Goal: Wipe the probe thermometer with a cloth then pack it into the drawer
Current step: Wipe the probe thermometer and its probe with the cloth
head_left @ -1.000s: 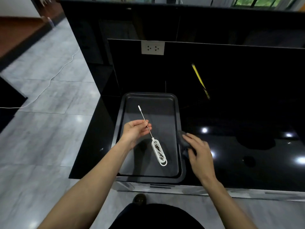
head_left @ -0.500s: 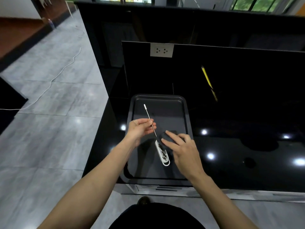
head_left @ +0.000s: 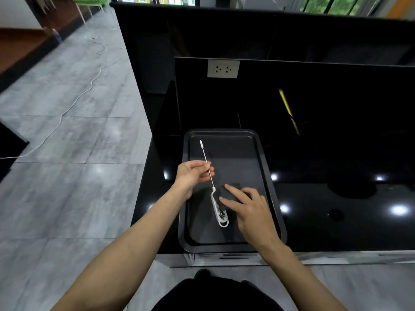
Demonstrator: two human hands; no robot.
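The probe thermometer [head_left: 219,209] has a white handle with dark specks and a thin metal probe tipped with a white cap. My left hand [head_left: 193,176] pinches the probe at mid-length, holding it above the dark baking tray [head_left: 261,158]. My right hand [head_left: 249,212] presses a dark cloth [head_left: 233,187] against the upper part of the handle; the cloth is mostly hidden under my fingers. The drawer front [head_left: 229,258] shows as a pale strip under the counter edge, closed.
The tray sits on a glossy black counter [head_left: 336,209] near its left end. A white wall socket [head_left: 223,68] is on the black backsplash, and a yellow streak [head_left: 288,110] reflects in it. Grey tiled floor with a white cable [head_left: 74,102] lies to the left.
My right hand brought the dark cloth from the tray's right rim onto the thermometer handle. My left hand kept its grip on the probe. The view shifted left.
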